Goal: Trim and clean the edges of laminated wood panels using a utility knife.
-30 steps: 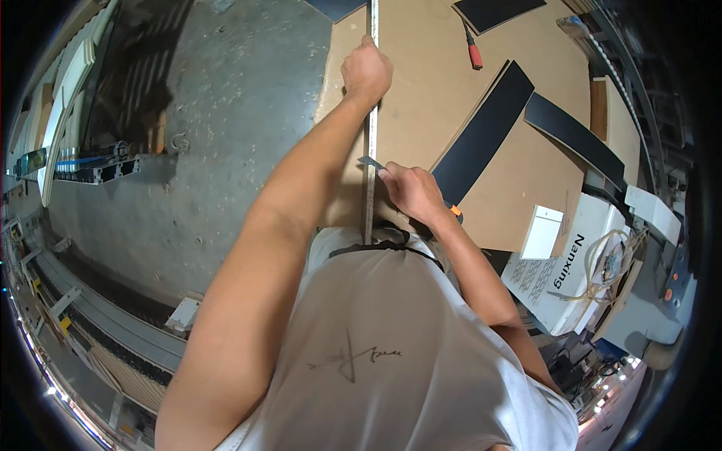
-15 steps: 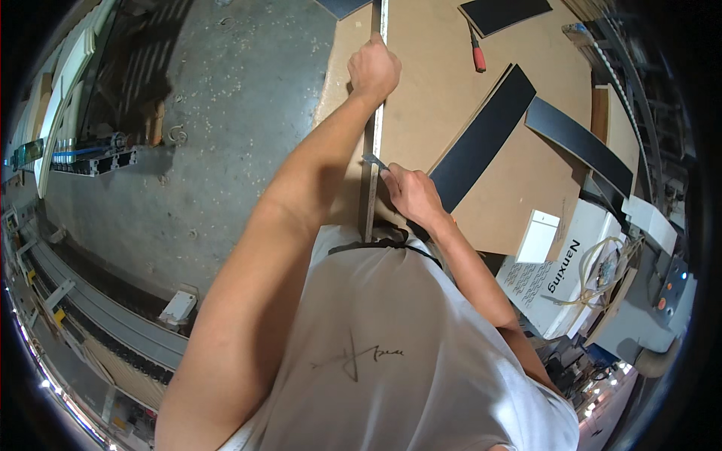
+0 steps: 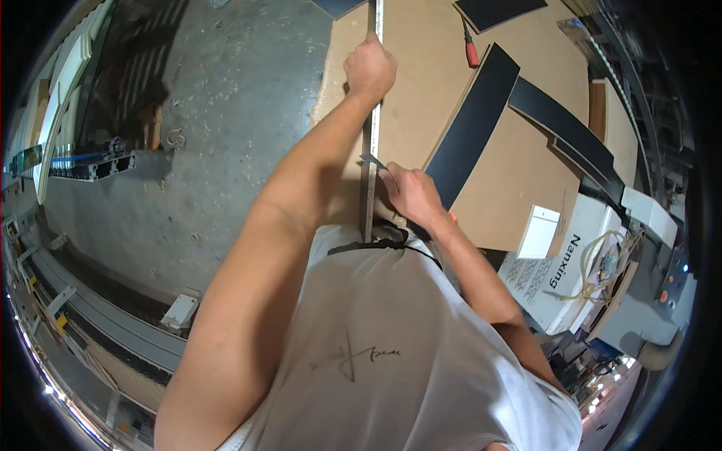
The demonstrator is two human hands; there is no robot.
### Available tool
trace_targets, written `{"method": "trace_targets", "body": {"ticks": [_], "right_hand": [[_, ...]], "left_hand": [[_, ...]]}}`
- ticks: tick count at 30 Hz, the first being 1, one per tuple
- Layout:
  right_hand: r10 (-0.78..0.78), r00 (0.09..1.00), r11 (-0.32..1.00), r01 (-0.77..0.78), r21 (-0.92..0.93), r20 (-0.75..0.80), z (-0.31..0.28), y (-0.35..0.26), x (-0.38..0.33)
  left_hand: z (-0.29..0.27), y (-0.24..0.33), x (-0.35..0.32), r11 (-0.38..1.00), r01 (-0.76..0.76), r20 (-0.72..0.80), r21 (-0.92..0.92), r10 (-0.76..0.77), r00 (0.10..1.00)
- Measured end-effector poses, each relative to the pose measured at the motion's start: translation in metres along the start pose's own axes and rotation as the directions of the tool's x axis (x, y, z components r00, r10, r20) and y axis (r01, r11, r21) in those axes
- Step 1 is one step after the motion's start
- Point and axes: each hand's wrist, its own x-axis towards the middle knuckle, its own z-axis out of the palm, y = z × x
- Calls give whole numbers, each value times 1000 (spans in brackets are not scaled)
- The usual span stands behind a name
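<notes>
A long narrow board (image 3: 368,197) stands on edge in front of me, its thin pale edge facing up and its near end close to my waist. Far along it, my left hand (image 3: 370,69) is closed around the board. My right hand (image 3: 414,194) is closed on a small flat blade (image 3: 372,160), which lies across the board's upper edge. Fingers cover the rest of the blade tool, so its handle is hidden. Beside my right hand lies a long black panel (image 3: 474,124).
The board rests over a brown sheet-topped table (image 3: 421,83). On it are a red-handled tool (image 3: 471,54), a second black panel (image 3: 565,120), another at the far edge (image 3: 500,10) and a white rectangular piece (image 3: 539,231). A grey machine (image 3: 653,297) stands at right; concrete floor (image 3: 241,83) lies left.
The blade and both hands stay in nearly the same place on the board. The black panels at right appear shifted up and left in view; the whole scene shifts slightly left.
</notes>
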Motion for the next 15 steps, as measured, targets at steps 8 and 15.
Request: {"method": "trace_targets", "body": {"ticks": [8, 15], "right_hand": [[169, 985, 971, -165, 172, -10, 12, -5, -3], [75, 997, 994, -72, 81, -32, 2, 1, -3]], "left_hand": [[-2, 1, 1, 1000, 4, -2, 5, -4, 1000], [4, -2, 3, 1000, -14, -18, 0, 14, 1000]]}}
